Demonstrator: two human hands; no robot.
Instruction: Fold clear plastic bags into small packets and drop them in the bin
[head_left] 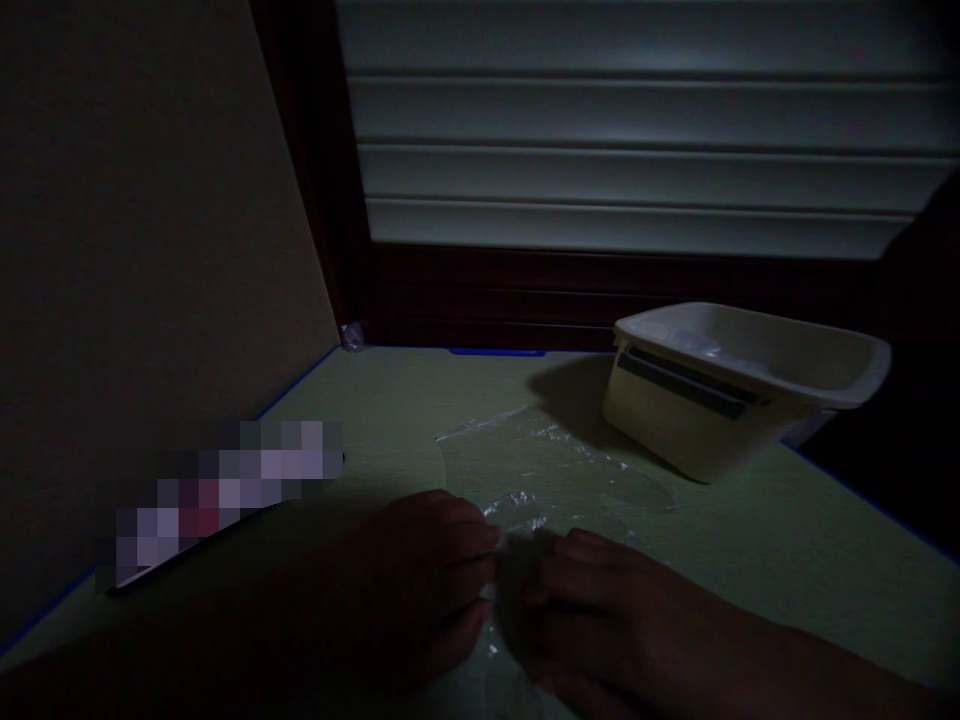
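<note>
Left hand and right hand half-curled at some thin, crinkly clear plastic film spread on the pale green bench, too dark to tell any grip; looks like mid film-handling, next move probably wants a light touch

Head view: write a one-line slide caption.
In dim light, left hand and right hand close together at crinkled clear film on a greenish table, a pale plastic tub beyond.

The tabletop is pale green with a blue edge. The plastic film is transparent with white glints. The tub is cream; its side strip is dark grey. Horizontal dark lines band the grey slatted panel.
</note>
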